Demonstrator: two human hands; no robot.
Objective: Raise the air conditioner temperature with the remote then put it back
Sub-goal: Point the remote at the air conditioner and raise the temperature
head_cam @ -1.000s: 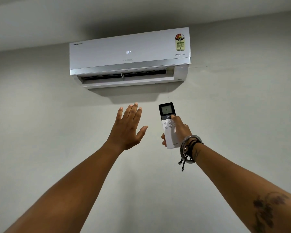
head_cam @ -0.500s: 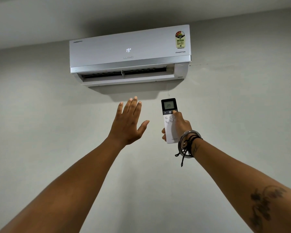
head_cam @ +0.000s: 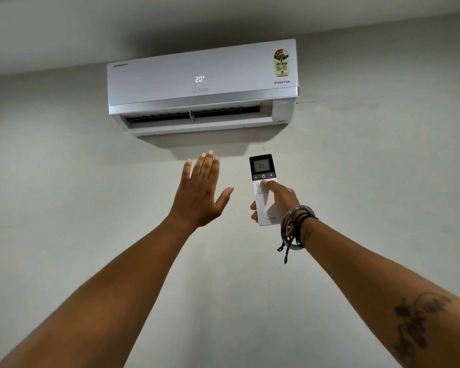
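A white air conditioner (head_cam: 202,86) hangs high on the wall, its front panel lit with 20 and its lower flap open. My right hand (head_cam: 279,201) holds a white remote (head_cam: 263,181) upright below the unit's right half, pointed at it. The remote's dark screen reads 20, and my thumb lies on the white buttons just under the minus, power and plus row. My left hand (head_cam: 201,192) is raised beside the remote, palm towards the wall, fingers spread, holding nothing.
A plain grey wall (head_cam: 64,208) fills the view below and around the unit. The ceiling (head_cam: 170,19) meets it just above. Bracelets and black cords (head_cam: 295,227) circle my right wrist.
The unit's display has gone from 18 to 19 to 20, and the remote's screen from 19 to 20. My thumb has slid down off the plus button. Both hands stay raised.
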